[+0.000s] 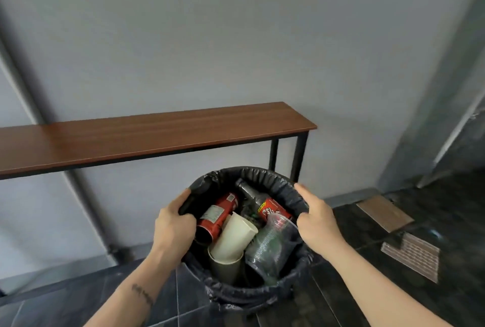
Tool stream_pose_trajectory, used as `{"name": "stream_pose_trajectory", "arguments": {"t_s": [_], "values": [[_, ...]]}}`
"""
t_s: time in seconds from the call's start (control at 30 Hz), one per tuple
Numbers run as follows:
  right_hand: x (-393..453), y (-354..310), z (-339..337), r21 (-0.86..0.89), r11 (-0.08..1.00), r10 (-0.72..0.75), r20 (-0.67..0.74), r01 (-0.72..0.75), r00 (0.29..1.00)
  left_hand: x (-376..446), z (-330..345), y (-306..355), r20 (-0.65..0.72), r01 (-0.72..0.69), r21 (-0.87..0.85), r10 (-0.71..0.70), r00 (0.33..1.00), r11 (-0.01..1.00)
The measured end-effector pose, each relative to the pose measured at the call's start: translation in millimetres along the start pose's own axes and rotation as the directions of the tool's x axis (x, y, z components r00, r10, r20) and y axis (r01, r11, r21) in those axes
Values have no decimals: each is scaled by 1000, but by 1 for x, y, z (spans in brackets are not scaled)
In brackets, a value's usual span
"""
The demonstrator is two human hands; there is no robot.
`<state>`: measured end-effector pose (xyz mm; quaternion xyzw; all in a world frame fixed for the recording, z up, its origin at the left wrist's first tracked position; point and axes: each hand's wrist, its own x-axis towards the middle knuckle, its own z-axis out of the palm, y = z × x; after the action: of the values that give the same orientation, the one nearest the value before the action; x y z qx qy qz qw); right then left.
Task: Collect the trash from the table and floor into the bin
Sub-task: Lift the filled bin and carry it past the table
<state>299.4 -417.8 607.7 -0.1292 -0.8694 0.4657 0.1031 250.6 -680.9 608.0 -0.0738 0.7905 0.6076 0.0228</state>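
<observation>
Left hand (174, 224) is clamped on the near-left rim of the round bin with the black plastic liner (252, 292), fingers curled over the edge, so that side is my anchor. My right hand (316, 219) is open, index finger stretched along the right rim and resting on the liner, gripping nothing.

Inside the bin: a dented red drink can (216, 217) against the left wall, a dark glass bottle with a red label (258, 203) toward the back, two nested cream paper cups (232, 244) in the middle and a clear ribbed plastic cup (270, 245) on the right. It's all below the rim, so I'd guess the collecting is mostly done (can't see any loose trash from here anyway).

The bin sits on the dark tiled floor (354, 224), just in front of the right end of the long brown wooden table with black metal legs (157, 137), whose top looks bare. A few flat tile samples (409, 258) lie on the floor off to the right; no idea if those count as trash.

To finish well, I'd close the right hand on the rim opposite the left before shifting anything, and keep the bin upright so the cups don't tip out. Pinch rim and liner together, or the bag slips off.
</observation>
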Motion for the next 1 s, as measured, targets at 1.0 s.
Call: {"name": "stream_pose_trajectory", "arguments": {"t_s": [1.0], "values": [[297,270,-301,10,919,387,-211,-394,898,190,529,94,295,69,70,-87,951,995]]}}
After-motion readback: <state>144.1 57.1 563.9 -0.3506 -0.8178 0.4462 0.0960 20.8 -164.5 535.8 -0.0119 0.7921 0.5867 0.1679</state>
